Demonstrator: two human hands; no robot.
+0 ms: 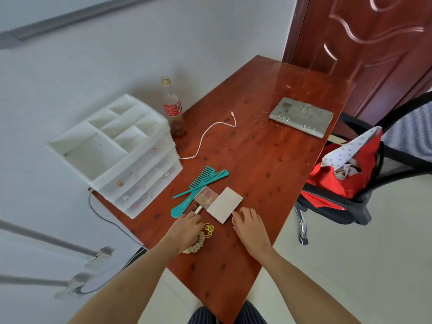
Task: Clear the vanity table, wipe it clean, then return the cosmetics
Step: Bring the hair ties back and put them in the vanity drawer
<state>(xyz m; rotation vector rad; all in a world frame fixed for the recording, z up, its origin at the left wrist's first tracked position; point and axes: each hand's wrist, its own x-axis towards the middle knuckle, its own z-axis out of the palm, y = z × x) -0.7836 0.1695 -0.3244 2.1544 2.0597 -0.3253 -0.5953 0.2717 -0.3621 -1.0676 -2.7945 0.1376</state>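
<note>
A small palette box [206,198] with gold script too blurred to read is lying on the wooden worktop [257,148], touching a white card [225,205] and teal combs [201,183]. The left hand [187,230] is gripping a slim tube [198,209]; the right hand [250,226] is curling round a small pink item [234,221]. A red-labelled bottle [172,108] is standing beside the white organiser [112,150].

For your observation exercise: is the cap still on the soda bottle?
No, the soda bottle stands open at its neck, with no cap on it.
</note>
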